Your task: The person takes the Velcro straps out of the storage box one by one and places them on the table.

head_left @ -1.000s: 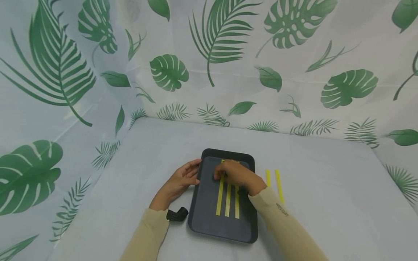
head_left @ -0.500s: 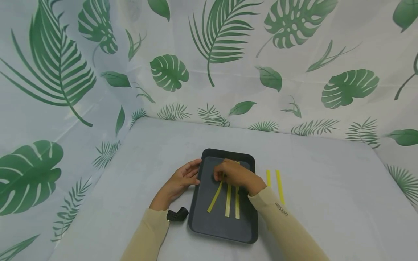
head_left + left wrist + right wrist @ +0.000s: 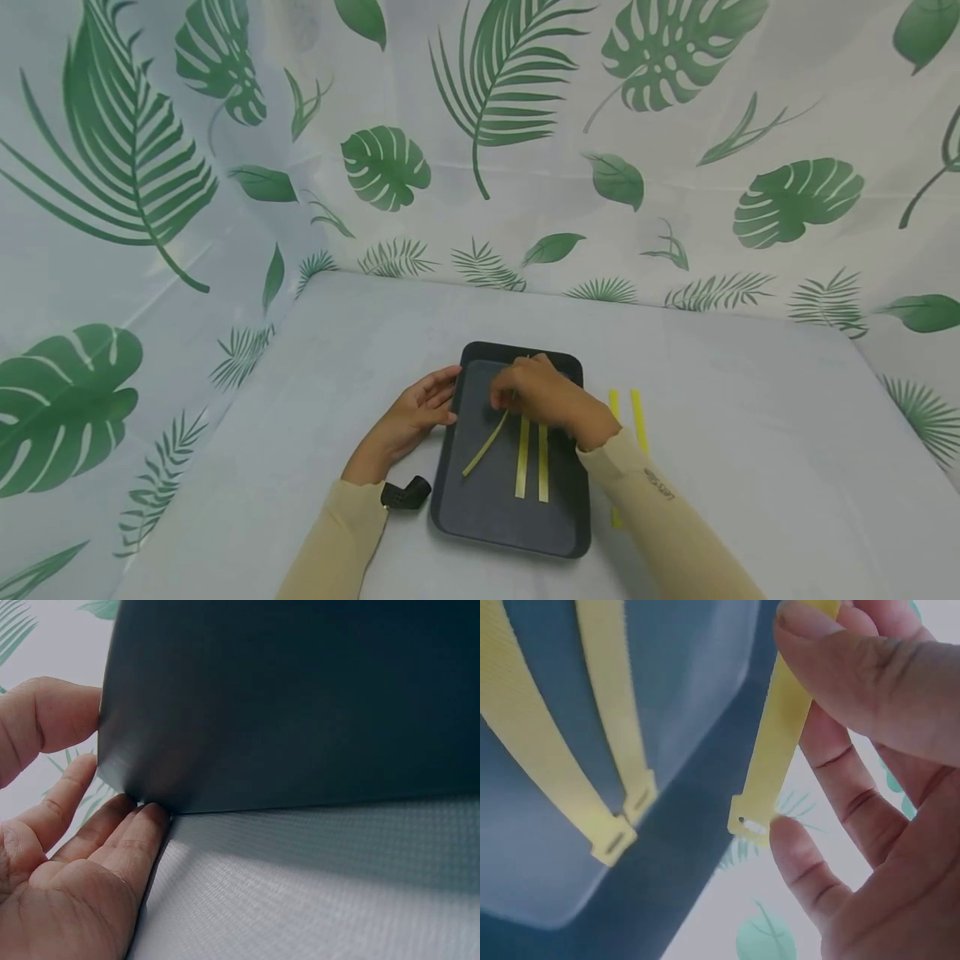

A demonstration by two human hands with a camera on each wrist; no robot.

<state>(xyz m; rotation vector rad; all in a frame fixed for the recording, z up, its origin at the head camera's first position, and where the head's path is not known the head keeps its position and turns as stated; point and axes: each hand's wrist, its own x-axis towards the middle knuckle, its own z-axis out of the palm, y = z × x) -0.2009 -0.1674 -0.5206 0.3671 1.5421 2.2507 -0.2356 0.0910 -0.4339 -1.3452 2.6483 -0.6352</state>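
Note:
A dark grey tray (image 3: 480, 521) lies on the white table. My left hand (image 3: 408, 419) stays at its left side, fingers fairly straight; the fingertips (image 3: 154, 814) touch the tray wall in the left wrist view. Over the upper part of the tray, my right hand (image 3: 551, 396) pinches a yellow strap-type cable tie (image 3: 780, 739) between thumb and fingers. Its slotted end points toward the little finger, and its other end (image 3: 480, 454) hangs down slantwise to the left. Two more yellow cable ties (image 3: 522, 462) lie side by side in the tray, their slotted ends visible in the right wrist view.
More yellow cable ties (image 3: 639, 421) lie on the table right of the tray, partly covered by the right sleeve (image 3: 660, 508). A black device (image 3: 407, 493) sits at the left wrist. A leaf-printed white sheet (image 3: 540, 200) rises behind the table.
The leftmost cable tie has come up from its place beside the other two, its lower end swinging left. My right hand has risen slightly; my left hand has stayed put.

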